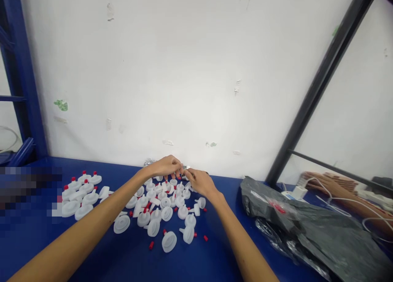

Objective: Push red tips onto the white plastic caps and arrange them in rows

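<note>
My left hand and my right hand meet at the far side of a loose pile. The fingers of both are closed around something small and shiny, mostly hidden and too small to name. Beneath and in front of them lie many white plastic nozzle caps, round discs with a narrow spout, some facing up and some on their sides. Small red tips are scattered among them. Several caps with red tips fitted stand grouped on the left, beyond my left forearm.
A blue table runs up to a white wall. At right lie a grey plastic bag with red pieces in clear wrap, and a white adapter with cables. Crumpled clear plastic sits behind my left hand. Metal posts flank the table.
</note>
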The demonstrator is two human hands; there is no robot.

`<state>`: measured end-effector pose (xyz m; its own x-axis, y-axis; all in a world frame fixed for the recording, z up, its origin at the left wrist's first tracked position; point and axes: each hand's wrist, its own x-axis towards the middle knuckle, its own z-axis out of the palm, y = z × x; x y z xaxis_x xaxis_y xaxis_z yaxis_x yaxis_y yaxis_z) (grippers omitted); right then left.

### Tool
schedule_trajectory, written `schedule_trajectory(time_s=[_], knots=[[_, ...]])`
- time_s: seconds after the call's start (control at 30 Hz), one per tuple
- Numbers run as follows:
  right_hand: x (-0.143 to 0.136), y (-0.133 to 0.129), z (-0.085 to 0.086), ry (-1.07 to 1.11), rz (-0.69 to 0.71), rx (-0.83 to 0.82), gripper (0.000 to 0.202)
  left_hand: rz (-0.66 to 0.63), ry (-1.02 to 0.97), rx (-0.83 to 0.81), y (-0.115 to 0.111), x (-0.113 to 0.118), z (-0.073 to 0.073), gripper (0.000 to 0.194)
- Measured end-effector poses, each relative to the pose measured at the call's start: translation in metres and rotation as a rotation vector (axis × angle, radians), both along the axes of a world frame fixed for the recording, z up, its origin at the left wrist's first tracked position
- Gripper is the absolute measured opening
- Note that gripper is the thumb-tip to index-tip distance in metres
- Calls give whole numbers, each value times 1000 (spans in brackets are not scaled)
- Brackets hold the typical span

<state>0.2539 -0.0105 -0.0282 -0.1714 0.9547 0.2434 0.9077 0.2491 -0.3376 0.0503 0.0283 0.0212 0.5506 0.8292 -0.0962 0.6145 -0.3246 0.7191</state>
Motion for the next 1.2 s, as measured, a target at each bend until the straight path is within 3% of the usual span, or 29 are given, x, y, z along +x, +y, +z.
schedule_trajectory(time_s=[0.13,0.23,0.43,0.57,0.7,1.0,1.2], knots=[[1,-1,2,-17,-36,26,44,-34,32,-13,1,-12,11,34],[1,-1,3,-20,-70,51,46,57,105,31,9,-24,12,36],[-2,-3,5,-23,-114,92,47,294,339,-14,24,-52,-3,41],[-5,-5,6,-28,-123,114,47,327,404,-79,26,-53,-13,41],[-6,-6,6,-32,-130,127,47,293,422,-105,26,-48,-13,41],[-5,-4,6,-44,-148,136,47,205,477,-28,23,-53,5,40],[-4,-5,9,-65,-167,150,45,211,441,283,14,-75,37,40]])
